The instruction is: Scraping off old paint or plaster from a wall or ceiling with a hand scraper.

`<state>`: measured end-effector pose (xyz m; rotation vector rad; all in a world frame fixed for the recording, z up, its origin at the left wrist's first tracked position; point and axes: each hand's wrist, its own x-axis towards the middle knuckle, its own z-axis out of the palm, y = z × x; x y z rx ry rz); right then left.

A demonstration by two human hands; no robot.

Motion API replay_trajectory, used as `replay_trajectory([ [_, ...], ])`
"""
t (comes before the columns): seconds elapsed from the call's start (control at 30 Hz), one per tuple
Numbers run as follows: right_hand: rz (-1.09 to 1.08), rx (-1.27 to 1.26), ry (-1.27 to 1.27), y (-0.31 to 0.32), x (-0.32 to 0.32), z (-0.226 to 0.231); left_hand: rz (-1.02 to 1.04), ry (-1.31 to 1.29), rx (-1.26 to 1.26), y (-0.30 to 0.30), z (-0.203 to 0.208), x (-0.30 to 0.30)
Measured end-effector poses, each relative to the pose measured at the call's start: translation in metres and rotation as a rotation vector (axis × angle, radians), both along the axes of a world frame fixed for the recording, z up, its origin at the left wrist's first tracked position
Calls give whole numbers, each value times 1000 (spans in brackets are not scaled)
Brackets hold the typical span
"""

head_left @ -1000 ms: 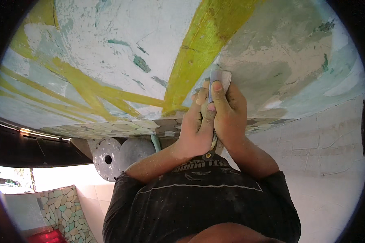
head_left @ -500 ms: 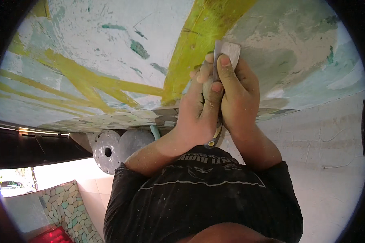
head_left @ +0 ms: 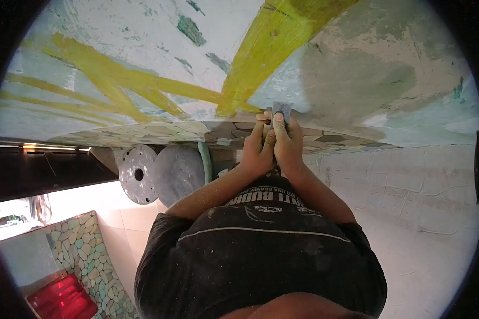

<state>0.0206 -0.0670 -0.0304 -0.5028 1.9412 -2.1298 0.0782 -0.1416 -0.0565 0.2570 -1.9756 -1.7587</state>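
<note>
Both hands are closed around a putty knife held out in front of my chest. Its grey metal blade (head_left: 283, 108) points away from me, toward a painted wall (head_left: 143, 58) in white, yellow-green and grey. My right hand (head_left: 290, 146) has its thumb laid flat on the blade. Pressed against it, my left hand (head_left: 257, 154) wraps the handle side, which the hands mostly hide. The blade end is at or close to the low part of the wall; contact cannot be told.
A stone-patterned band (head_left: 170, 131) runs along the wall's lower part. Two round grey pieces, one with a centre hole (head_left: 137, 186) and one plain (head_left: 180, 181), stand left beside a green tube (head_left: 205, 164). A red object (head_left: 64, 297) lies lower left by pebble mosaic (head_left: 88, 255).
Both hands, still holding the putty knife, have moved down and slightly left, from the yellow stripe's right side to the wall's lower part. The view has shifted slightly too.
</note>
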Motion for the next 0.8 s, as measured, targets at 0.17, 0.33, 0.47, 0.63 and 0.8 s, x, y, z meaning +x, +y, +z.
replay_trajectory([
  [0.17, 105, -272, -246, -1, 1, 12, -37, -40, -85, -5, 3, -2],
  [0.33, 53, -96, 12, -5, -5, 40, -24, 112, -155, -8, 34, -15],
  [0.47, -61, -163, 76, -5, -1, 15, -151, 32, -18, -4, 27, -8],
  [0.63, -52, -204, 58, -12, -3, 41, -159, 95, -31, -8, 43, -10],
  [0.8, -78, -87, 81, -8, -6, 14, -59, 102, -148, -7, 27, -17],
])
